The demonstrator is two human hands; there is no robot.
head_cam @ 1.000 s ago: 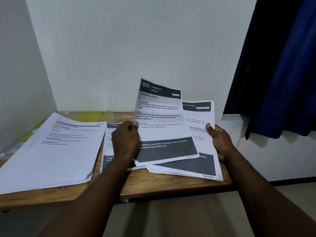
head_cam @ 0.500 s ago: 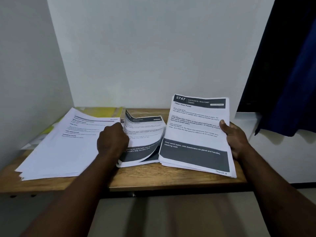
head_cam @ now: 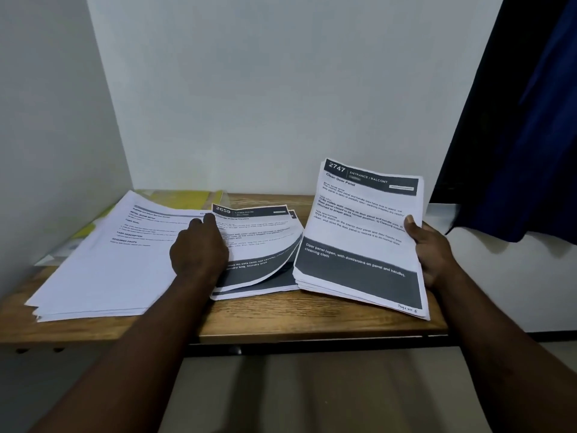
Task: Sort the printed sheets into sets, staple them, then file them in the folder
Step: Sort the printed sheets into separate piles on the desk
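Note:
Three lots of printed sheets sit on the wooden table (head_cam: 312, 323). My right hand (head_cam: 429, 248) grips the right edge of a thick stack (head_cam: 359, 245) headed "2747 Entrance / Balcony", thumb on top, its far end tilted up off the table. My left hand (head_cam: 199, 248) rests on the left part of a sheet headed "2659" (head_cam: 259, 232), topmost on a small middle pile; that sheet's right edge still curves upward. A larger pile of plain white sheets (head_cam: 109, 264) lies at the left, partly over a yellow folder (head_cam: 184, 198) at the back.
White walls close the table in at the back and left. A dark blue curtain (head_cam: 530, 120) hangs at the right, just beyond the held stack. The table's front edge runs close below the piles.
My left hand has carried the "2659" sheet off the right stack and laid it down on the middle pile. The "2747" sheet now tops the stack in my right hand.

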